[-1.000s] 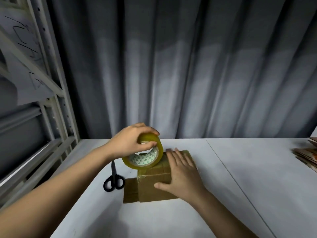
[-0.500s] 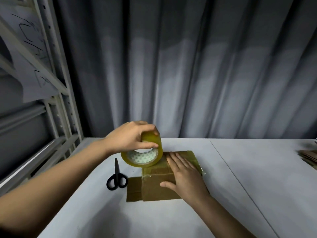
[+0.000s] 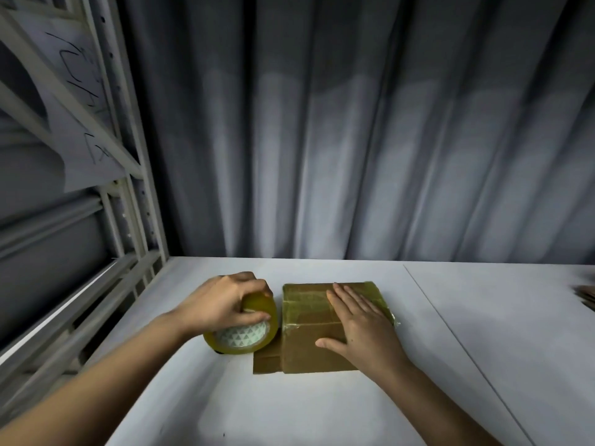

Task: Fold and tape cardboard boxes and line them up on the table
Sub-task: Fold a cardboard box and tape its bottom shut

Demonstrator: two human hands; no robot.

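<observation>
- Left hand: bare, no glove, no ring or band visible on the fingers in view.
- Left forearm: bare from wrist to the near left frame edge; no sleeve, watch or strap in view.
- Right hand: bare, no glove, no ring visible; short nails.
- Right forearm: bare to the near edge; no sleeve or wristwear in view.
</observation>
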